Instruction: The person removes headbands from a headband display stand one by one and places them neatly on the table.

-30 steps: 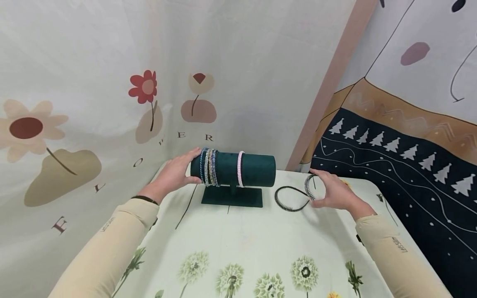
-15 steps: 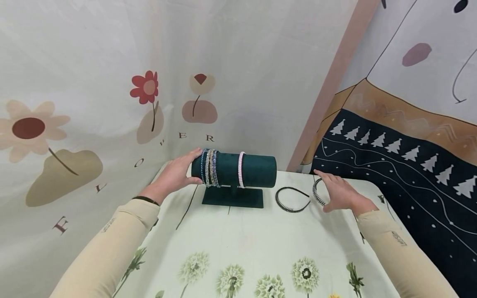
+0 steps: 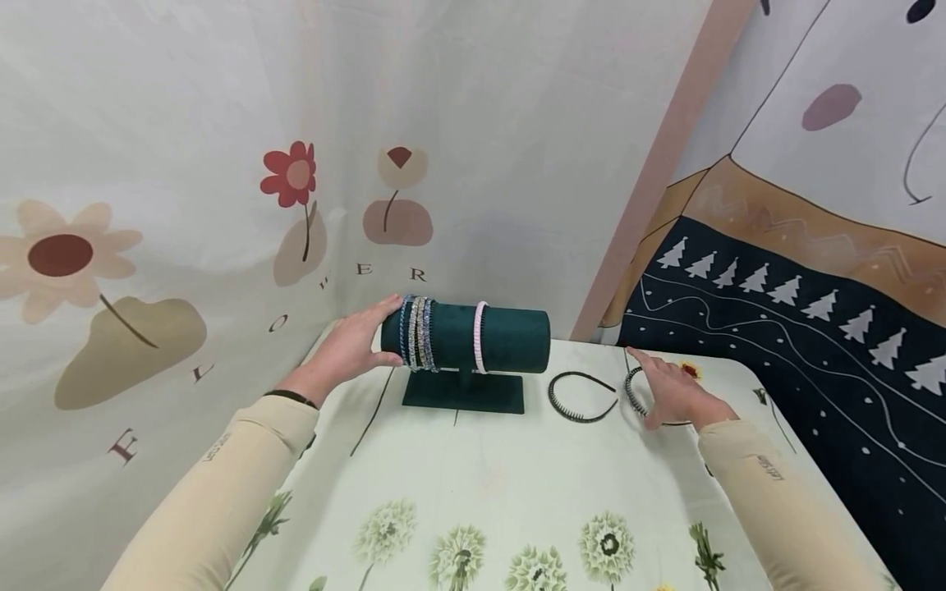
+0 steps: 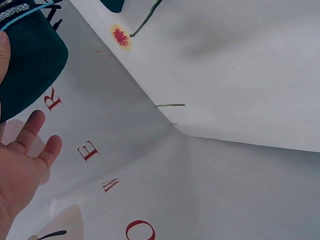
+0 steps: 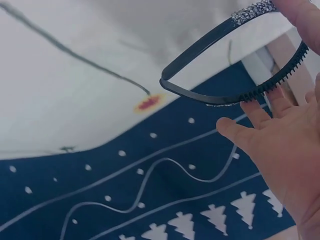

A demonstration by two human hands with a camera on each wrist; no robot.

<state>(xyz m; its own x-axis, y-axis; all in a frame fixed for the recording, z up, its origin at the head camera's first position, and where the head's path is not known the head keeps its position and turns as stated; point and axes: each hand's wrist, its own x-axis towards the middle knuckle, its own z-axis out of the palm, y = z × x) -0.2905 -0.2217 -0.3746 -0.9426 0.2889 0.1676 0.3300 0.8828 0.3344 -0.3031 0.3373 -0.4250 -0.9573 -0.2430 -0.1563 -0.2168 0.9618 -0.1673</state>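
Observation:
My left hand (image 3: 347, 349) grips the left end of a dark green cylindrical display stand (image 3: 517, 341), its thumb on the front. Several glittery blue and silver headbands (image 3: 417, 335) sit on the stand near that hand, and a pink headband (image 3: 478, 336) is farther right. At the table's right side my right hand (image 3: 676, 392) holds a black toothed headband (image 3: 633, 394). In the right wrist view, that headband (image 5: 200, 52) has a sparkly section by the thumb, while the fingers lie along its toothed side. Another black toothed headband (image 3: 569, 410) lies between the stand and my right hand.
The stand's flat base (image 3: 461, 394) rests on a flower-printed white tablecloth (image 3: 473, 468). A printed curtain (image 3: 502, 164) hangs close behind. To the right, beyond the table's edge, is dark blue tree-patterned fabric (image 3: 798, 369).
My right hand has moved slightly right with the black headband, which is now apart from the other black headband lying on the table. My left hand has stayed on the stand.

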